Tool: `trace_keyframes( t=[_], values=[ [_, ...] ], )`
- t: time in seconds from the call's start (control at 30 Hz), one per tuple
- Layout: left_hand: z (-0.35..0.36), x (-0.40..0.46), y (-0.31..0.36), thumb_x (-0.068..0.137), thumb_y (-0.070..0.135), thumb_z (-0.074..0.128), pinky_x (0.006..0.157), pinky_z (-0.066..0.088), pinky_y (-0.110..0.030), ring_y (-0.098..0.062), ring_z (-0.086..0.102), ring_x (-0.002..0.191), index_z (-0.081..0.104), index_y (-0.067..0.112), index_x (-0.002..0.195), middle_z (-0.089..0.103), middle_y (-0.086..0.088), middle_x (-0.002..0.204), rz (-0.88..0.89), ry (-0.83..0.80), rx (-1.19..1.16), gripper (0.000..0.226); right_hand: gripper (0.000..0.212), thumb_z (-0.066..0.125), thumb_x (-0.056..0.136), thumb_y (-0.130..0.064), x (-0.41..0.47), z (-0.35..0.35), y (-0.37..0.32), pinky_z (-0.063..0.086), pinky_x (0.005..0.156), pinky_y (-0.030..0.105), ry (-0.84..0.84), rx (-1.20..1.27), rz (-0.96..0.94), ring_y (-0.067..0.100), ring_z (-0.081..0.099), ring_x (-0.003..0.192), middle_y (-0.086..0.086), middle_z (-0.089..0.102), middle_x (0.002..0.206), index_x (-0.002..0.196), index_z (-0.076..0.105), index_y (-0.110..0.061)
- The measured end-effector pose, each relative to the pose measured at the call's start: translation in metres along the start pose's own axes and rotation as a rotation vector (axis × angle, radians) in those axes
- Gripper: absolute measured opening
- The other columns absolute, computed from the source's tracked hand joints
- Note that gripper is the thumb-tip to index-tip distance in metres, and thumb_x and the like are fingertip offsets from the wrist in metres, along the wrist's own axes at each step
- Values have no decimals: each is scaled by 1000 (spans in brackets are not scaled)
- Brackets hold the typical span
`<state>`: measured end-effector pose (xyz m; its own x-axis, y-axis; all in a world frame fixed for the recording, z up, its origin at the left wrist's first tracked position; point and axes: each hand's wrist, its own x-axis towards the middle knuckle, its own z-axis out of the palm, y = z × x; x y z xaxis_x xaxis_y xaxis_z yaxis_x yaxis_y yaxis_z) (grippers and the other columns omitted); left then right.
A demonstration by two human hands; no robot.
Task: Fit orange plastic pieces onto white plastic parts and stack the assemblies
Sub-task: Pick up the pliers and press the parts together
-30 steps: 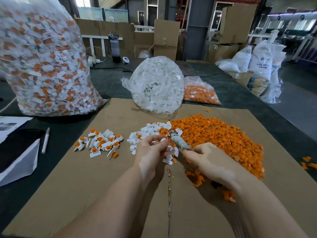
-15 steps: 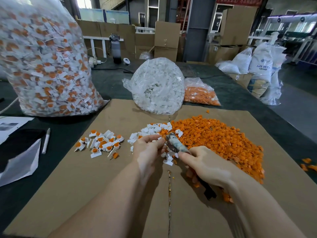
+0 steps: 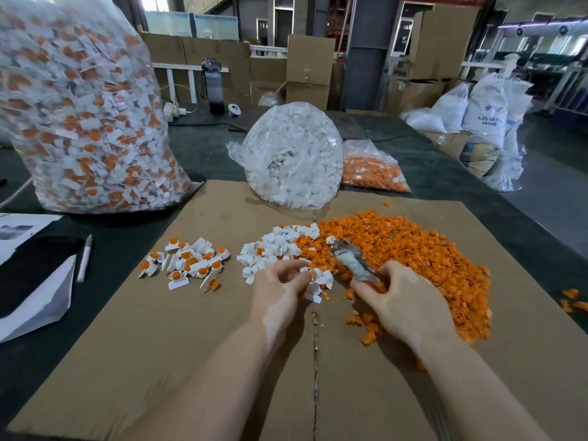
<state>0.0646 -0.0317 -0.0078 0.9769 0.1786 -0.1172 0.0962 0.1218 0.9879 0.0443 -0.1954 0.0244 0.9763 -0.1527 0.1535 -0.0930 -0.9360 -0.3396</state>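
— What's the left hand (image 3: pixel 280 288) got?

— Its fingers are curled, pinching a white part (image 3: pixel 313 286) with a bit of orange on it, right at the near edge of the white pile (image 3: pixel 276 246).

— And the right hand (image 3: pixel 404 300)?

— It grips a worn metal tool (image 3: pixel 351 261), tip pointing far-left over the orange pile (image 3: pixel 413 249), which spreads right of and beyond that hand.

— Finished ones?

— A small heap of assemblies (image 3: pixel 191 262) lies left of the left hand on the cardboard (image 3: pixel 159 345), well apart.
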Motion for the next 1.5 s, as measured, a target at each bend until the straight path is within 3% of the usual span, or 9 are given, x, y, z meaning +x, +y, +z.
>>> trace_keyframes(
  t=[0.13, 0.33, 0.47, 0.6, 0.7, 0.83, 1.1, 1.27, 1.5],
  values=[
    [1, -5, -7, 89, 9, 62, 62, 36, 6, 22, 54, 67, 69, 13, 109, 60, 16, 87, 169, -25, 280, 22, 49, 46, 83, -67, 5, 15, 14, 40, 78, 29, 92, -269, -37, 17, 52, 102, -3, 58, 105, 103, 53, -22],
    [-2, -6, -9, 91, 12, 59, 70, 37, 5, 18, 55, 79, 66, 16, 116, 64, 13, 93, 232, -40, 369, 27, 72, 40, 84, -69, 2, 32, 18, 30, 103, 45, 158, -418, -41, 27, 49, 115, 9, 56, 123, 128, 54, -14],
    [-2, -4, -11, 90, 12, 61, 70, 40, 1, 9, 60, 79, 66, 16, 114, 68, 6, 94, 226, -25, 351, 26, 59, 42, 89, -53, -7, 37, 12, 38, 95, 57, 442, -215, -224, 35, 60, 100, 17, 64, 106, 113, 65, -4],
    [-1, -4, -12, 89, 10, 62, 68, 42, -1, 4, 62, 75, 67, 16, 111, 69, 5, 88, 212, -24, 305, 24, 58, 35, 88, -52, -15, 46, 6, 38, 98, 55, 319, -240, -455, 27, 59, 105, 8, 63, 111, 119, 63, -12],
    [-1, -4, -13, 88, 12, 62, 72, 43, -1, -1, 63, 83, 67, 17, 112, 68, 5, 91, 219, -33, 322, 24, 50, 42, 89, -47, -11, 49, 9, 42, 95, 54, 340, -322, -448, 28, 61, 100, 10, 64, 108, 116, 65, -12],
    [-2, -5, -14, 88, 13, 62, 70, 41, 1, -1, 62, 84, 67, 19, 111, 68, 6, 91, 226, -40, 339, 24, 36, 76, 77, -28, -2, 50, 7, 44, 89, 55, 494, -250, -406, 31, 64, 90, 13, 66, 100, 106, 70, -8],
    [-6, -9, -8, 86, 1, 60, 78, 43, -4, 4, 59, 85, 69, 15, 104, 67, 8, 94, 232, -123, 307, 24, 8, 69, 79, -11, -13, 54, -16, 38, 76, 35, 440, 188, -578, 21, 60, 77, -4, 66, 81, 82, 71, -17],
    [-6, -13, -10, 77, -3, 70, 68, 43, -6, -5, 52, 71, 65, 17, 110, 64, 2, 88, 273, -226, 436, 39, 11, 73, 76, -2, -14, 55, -14, 41, 68, 33, 374, 262, -527, 22, 59, 76, -2, 64, 78, 78, 68, -12],
    [-4, -16, -10, 79, 4, 71, 69, 39, 0, 10, 54, 76, 66, 21, 106, 59, 23, 88, 345, -187, 510, 33, 20, 74, 74, 4, -16, 55, -9, 49, 70, 37, 379, 317, -468, 22, 61, 80, 1, 66, 82, 87, 71, -10]
  ],
)
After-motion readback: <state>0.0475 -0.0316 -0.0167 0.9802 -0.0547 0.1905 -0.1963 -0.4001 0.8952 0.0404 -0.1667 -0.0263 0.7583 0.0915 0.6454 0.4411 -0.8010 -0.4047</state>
